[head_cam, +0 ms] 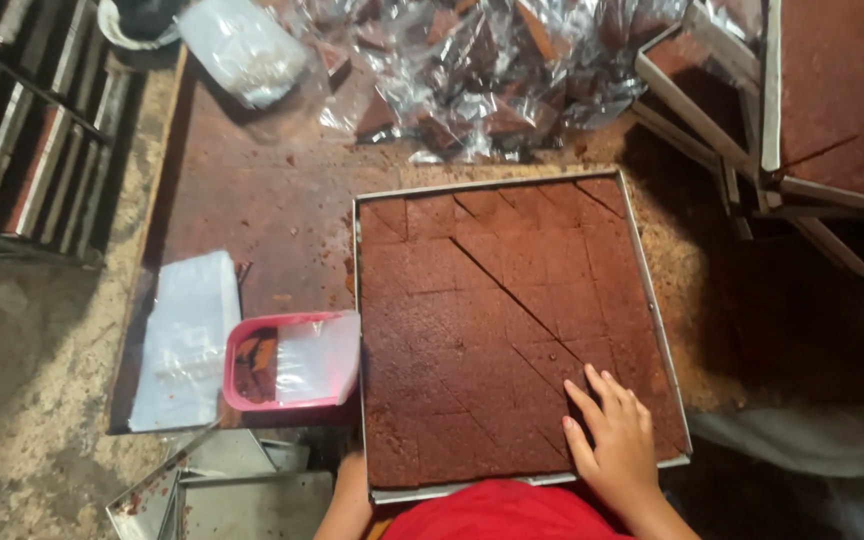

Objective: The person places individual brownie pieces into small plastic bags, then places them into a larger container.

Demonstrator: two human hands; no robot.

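A square metal tray (pixel 643 290) holds a flat brown cake (pixel 492 320) cut into diamond-shaped pieces. My right hand (pixel 612 440) lies flat on the cake at the tray's near right corner, fingers spread, holding nothing. Of my left arm only the forearm (pixel 347 500) shows, below the tray's near left corner; the hand itself is hidden under the tray edge. A pink plastic basket (pixel 287 362) with clear bags in it sits just left of the tray.
A stack of clear plastic bags (pixel 184 340) lies left of the basket. Many wrapped cake pieces (pixel 482 70) are piled at the back. More metal trays (pixel 812 120) lean at the right, a rack (pixel 32 130) stands at the left.
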